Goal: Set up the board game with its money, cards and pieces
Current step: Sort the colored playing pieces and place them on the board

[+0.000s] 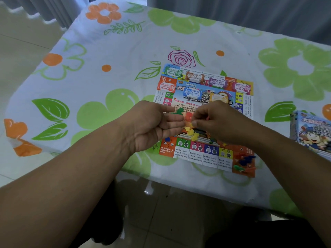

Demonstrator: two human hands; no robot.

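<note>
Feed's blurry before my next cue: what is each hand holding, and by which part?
Right hand pinches a small yellow piece by one end. Left hand is beside a green piece; hold cannot be told.

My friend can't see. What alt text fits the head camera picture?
Over a colourful game board on a flowered tablecloth, the right hand pinches a small yellow piece while the left hand is held open beside it. Paper money lies along the board's far edge; the game box sits at the right.
</note>
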